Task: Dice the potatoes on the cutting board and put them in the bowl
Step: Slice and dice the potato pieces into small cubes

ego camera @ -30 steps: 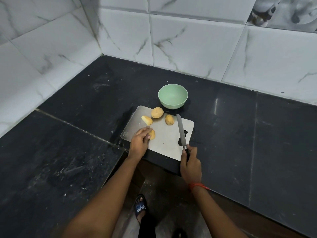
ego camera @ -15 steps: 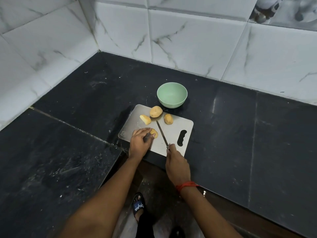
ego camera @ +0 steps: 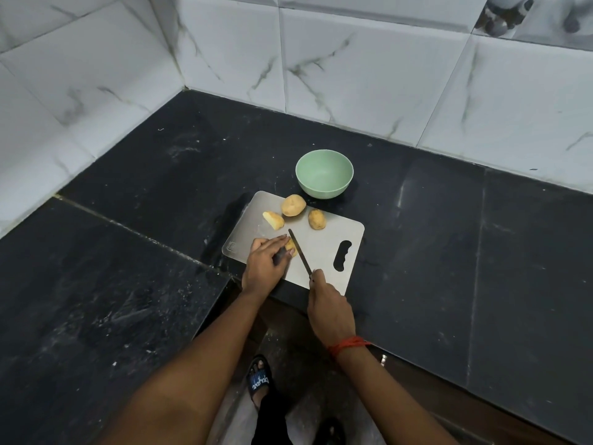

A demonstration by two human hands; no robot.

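From my remote station I see the pale grey rectangular cutting board [ego camera: 324, 252] lying at the near edge of the black stone countertop [ego camera: 449, 236], with its handle cut-out toward the board's right edge. My operator's left hand [ego camera: 264, 266] rests on the board's near left part, fingers pressed close together over a small yellow potato piece [ego camera: 291, 245], with the thumb on its near side, so the piece is pinched in place and mostly hidden. The right hand [ego camera: 327, 303] is at the board's near edge, its fingers curled round the dark handle of a thin-bladed knife [ego camera: 300, 253]. The blade runs away from me and to the left, lying just against the right side of the held piece; I cannot tell whether it has bitten in. Along the board's far edge sit a round whole potato [ego camera: 293, 205], a smaller potato [ego camera: 317, 219] to its right, and a cut potato half [ego camera: 273, 220] to its left, all apart from one another. The pale green round bowl [ego camera: 324, 175] stands on the countertop just beyond the board's far edge. A red thread band [ego camera: 348, 344] circles the right wrist. White marbled wall tiles [ego camera: 369, 75] rise behind the countertop's far edge.
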